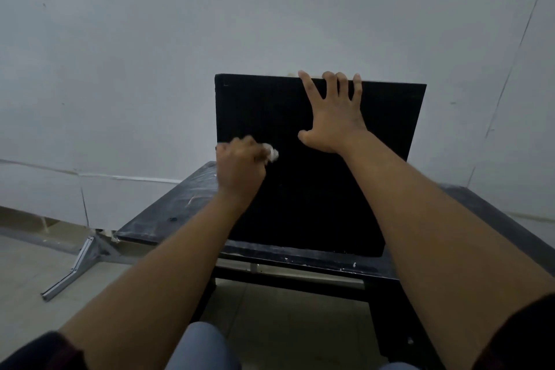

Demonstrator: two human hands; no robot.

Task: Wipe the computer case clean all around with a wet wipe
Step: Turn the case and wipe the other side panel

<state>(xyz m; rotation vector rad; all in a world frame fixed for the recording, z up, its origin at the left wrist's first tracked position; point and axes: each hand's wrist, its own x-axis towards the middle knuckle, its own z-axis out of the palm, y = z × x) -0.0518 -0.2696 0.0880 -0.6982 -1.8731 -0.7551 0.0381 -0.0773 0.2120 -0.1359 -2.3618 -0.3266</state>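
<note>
A black computer case [315, 189] stands upright on a black table [168, 213], its broad side panel facing the camera and its lower edge close to the table's near rim. The table top is scuffed, with pale streaks and flecks along the front edge.

The left hand [240, 171] is curled round a small crumpled white wipe [271, 153] and presses it against the panel near the case's left edge, about halfway up. Only a bit of the wipe shows past the fingers, and the hand is slightly blurred.

The right hand [333, 120] lies with its palm flat on the upper part of the same panel, fingers spread and thumb out to the side. The middle fingers look hooked over the top edge of the case, so it seems to be gripping the case there, though the fingertips are hidden behind the edge.

Both forearms are bare, with dark sleeves at the bottom corners of the view.

Behind the case is a pale wall [150, 69] with thin seams. On the tiled floor [30, 279] to the left lies a metal rail [75, 267]. A knee [201, 345] in grey-blue cloth shows at the bottom.
</note>
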